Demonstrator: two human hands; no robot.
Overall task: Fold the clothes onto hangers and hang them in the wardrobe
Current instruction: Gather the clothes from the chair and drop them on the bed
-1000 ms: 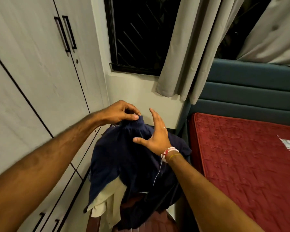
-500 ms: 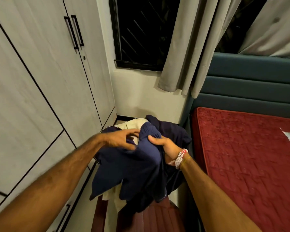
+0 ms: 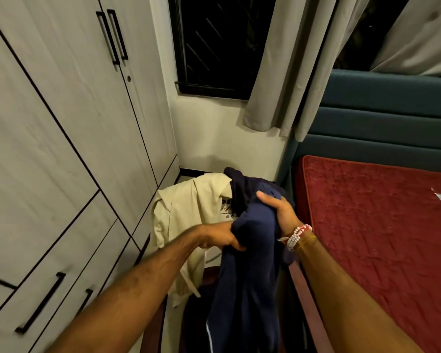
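Both my hands are closed on the navy garment. My left hand has a bunched fistful of its upper edge, with the fingers curled under the cloth. My right hand wraps over the top a little higher and further from me. The cloth falls straight down from the two grips, so its long axis runs vertically, from my hands towards the floor near my legs. It hangs as a gathered rope rather than a flat sheet, and I cannot tell which end I am holding. Just behind and to the left of it, the cream shirt is draped over something low, touching the navy cloth near my left hand. More dark fabric sits behind my right hand, and I cannot tell whether it belongs to the same piece. The wardrobe stands along my left side with its doors shut and its handles up and away from me, so my left hand is the nearer one to open it. The bed lies to my right, nearer my right hand. I judge it the obvious flat place to spread the cloth out, and nothing to hang it on is in sight.
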